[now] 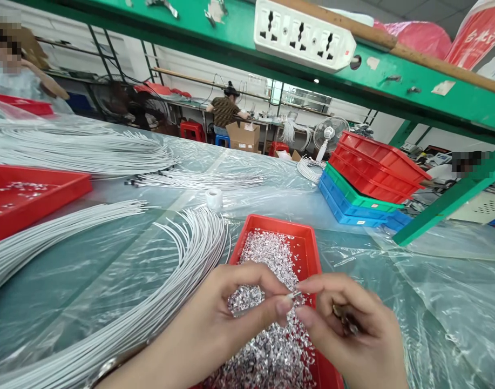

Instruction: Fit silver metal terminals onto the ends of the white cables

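My left hand (247, 308) is closed in a pinch between thumb and forefinger. From the pinch pokes a thin white wire end (295, 295) with a silvery tip; the rest of that wire is hidden. My right hand (348, 319) faces it, thumb and forefinger bent around the tip and slightly apart. Its other fingers curl over a small dark, brassy thing (346, 320) that I cannot make out. Both hands hover over a red tray (316, 254), which holds a heap of small shiny silver pieces (267, 254).
A bundle of white wires (182, 259) curves along my left, with more wires (89, 154) behind. Another red tray (75, 186) sits far left. Stacked trays (372, 173) stand back right, near a green post (445, 194). A power strip (304, 35) hangs overhead. Other people sit farther off.
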The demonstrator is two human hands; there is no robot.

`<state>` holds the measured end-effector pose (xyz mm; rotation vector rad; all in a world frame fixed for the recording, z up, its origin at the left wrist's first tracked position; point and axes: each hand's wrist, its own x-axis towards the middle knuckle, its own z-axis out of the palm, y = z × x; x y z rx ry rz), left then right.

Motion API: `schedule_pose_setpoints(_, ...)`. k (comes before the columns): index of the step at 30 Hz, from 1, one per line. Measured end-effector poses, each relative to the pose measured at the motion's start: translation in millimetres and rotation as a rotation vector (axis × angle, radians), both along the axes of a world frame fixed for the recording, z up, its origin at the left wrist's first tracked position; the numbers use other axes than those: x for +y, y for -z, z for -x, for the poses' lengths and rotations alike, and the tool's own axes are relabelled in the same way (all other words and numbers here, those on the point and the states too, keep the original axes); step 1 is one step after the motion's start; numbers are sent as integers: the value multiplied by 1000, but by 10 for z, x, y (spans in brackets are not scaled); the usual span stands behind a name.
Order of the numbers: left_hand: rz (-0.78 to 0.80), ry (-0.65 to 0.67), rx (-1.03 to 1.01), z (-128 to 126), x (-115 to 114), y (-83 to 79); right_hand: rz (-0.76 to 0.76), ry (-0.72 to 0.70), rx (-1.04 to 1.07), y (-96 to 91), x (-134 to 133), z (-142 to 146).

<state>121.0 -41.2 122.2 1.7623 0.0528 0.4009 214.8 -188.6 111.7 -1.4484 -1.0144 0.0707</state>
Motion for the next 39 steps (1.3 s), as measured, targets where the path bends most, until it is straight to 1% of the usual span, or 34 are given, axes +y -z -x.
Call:
schedule_pose_setpoints(3,17,-8,7,8,3,5,-8,17,-150,52,9,0)
schedule_pose_setpoints(9,85,3,71,75,15,4,22,27,-236,23,3,-35)
schedule_pose_setpoints(11,107,-7,99,83,12,-9,18,58,-275,16,4,-30)
schedule_pose_setpoints(13,115,23,100,79,15,-19,10,95,-317,19,10,-18)
schedule_pose_setpoints(15,112,67,87,70,23,-22,-3,105,-337,27,18,-8)
schedule_pose_setpoints(18,123,100,93,57,33,-17,-17,90,-348,37,28,-5)
schedule_pose_setpoints(24,175,97,72,53,12,-6,-47,89,-421,22,22,-33)
schedule_pose_setpoints(30,260,122,94,47,-15,-14,-38,146,-484,9,9,-25)
schedule_pose_setpoints(35,222,59,108,44,-19,-50,-36,147,-472,7,2,-14)
schedule_pose_setpoints(39,116,-13,90,49,-28,-83,-35,117,-462,2,-4,-17)
